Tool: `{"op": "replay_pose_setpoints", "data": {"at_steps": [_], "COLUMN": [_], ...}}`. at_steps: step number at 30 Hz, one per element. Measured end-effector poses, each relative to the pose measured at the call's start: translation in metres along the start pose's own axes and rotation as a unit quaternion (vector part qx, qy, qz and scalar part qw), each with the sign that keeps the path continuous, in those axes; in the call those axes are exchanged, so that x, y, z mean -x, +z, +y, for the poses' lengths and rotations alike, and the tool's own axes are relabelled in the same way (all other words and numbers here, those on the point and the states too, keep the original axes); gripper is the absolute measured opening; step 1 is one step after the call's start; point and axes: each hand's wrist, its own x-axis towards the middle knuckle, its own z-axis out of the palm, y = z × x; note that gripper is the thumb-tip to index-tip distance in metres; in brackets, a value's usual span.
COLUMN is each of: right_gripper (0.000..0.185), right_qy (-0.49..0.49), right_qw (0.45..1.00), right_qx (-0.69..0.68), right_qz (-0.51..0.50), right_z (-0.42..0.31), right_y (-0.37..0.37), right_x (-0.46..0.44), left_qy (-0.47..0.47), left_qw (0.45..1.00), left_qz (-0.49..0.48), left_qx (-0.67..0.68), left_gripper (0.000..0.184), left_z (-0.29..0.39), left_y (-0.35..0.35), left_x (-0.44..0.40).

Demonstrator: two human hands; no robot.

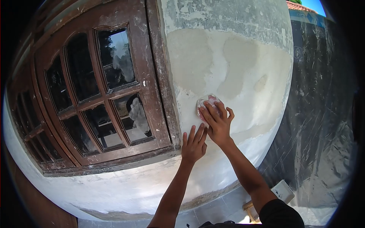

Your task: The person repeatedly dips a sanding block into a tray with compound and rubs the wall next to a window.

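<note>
My right hand (217, 123) presses a pinkish-white pad (203, 102) against the plastered wall (243, 102), its fingers bent over the pad. Just below and to the left, my left hand (194, 146) rests on the wall with its fingers spread, holding nothing. Both hands are to the right of the window frame's lower corner. Around them the wall shows white plaster with damp-looking grey-beige patches, and bare grey above. Most of the pad's lower part is hidden under the right hand.
A brown wooden window (102, 91) with glass panes fills the left side. Dark plastic sheeting (315, 106) hangs at the right. Near the floor at the lower right are a whitish container (283, 190) and a wooden piece (248, 206). Grey tiles (213, 211) cover the floor.
</note>
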Motion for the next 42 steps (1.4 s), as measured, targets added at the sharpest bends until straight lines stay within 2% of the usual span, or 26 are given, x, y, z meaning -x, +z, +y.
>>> {"op": "replay_pose_setpoints", "data": {"at_steps": [3,7,10,13,16,18,21,24,27,28,32,40,42], "right_gripper": [0.061,0.066,0.067,0.066,0.067,0.067,0.058,0.056,0.063,0.068,0.065,0.061,0.061], "right_qy": [-0.006,-0.035,-0.051,-0.050,-0.029,0.003,-0.003,-0.004,-0.013,-0.015,-0.050,0.012,0.019], "right_qw": [1.000,0.990,0.987,0.992,0.997,1.000,1.000,0.997,0.989,0.987,0.988,1.000,1.000], "right_qx": [0.003,0.003,0.008,0.009,0.037,-0.009,-0.010,0.000,-0.011,-0.013,0.001,0.013,-0.006], "right_qz": [0.029,0.140,0.151,0.111,0.059,0.014,0.022,0.078,0.148,0.158,0.148,0.009,0.007], "right_z": [0.000,-0.001,0.002,-0.001,-0.001,-0.004,-0.004,0.003,0.010,0.014,0.031,0.010,0.002], "right_y": [-0.009,-0.016,-0.005,0.007,0.013,0.006,-0.007,-0.025,-0.030,-0.025,0.000,0.007,-0.001], "right_x": [-0.009,-0.121,-0.161,-0.143,-0.069,-0.018,0.006,-0.036,-0.112,-0.135,-0.171,-0.013,0.006], "left_qy": [-0.001,0.002,0.000,0.001,0.000,-0.002,-0.002,-0.001,0.001,0.001,-0.001,-0.001,-0.001], "left_qw": [1.000,1.000,1.000,1.000,1.000,1.000,1.000,1.000,1.000,1.000,1.000,1.000,1.000], "left_qz": [-0.002,-0.008,-0.008,-0.008,-0.002,-0.015,-0.008,0.004,-0.005,-0.008,-0.004,-0.006,-0.002], "left_qx": [-0.007,-0.012,-0.007,-0.004,-0.003,0.010,-0.004,-0.010,-0.015,-0.013,-0.029,-0.017,-0.018], "left_gripper": [0.056,0.057,0.057,0.058,0.058,0.058,0.058,0.058,0.058,0.058,0.057,0.058,0.058], "left_z": [0.001,0.000,0.001,-0.001,-0.001,0.000,0.002,0.002,0.002,0.001,0.001,0.003,0.003], "left_y": [0.002,0.001,0.001,0.000,0.002,0.003,0.000,0.002,0.002,0.002,0.001,0.002,0.002], "left_x": [0.001,0.001,0.003,0.004,0.004,0.006,0.002,0.003,0.003,0.003,0.004,0.004,0.004]}}
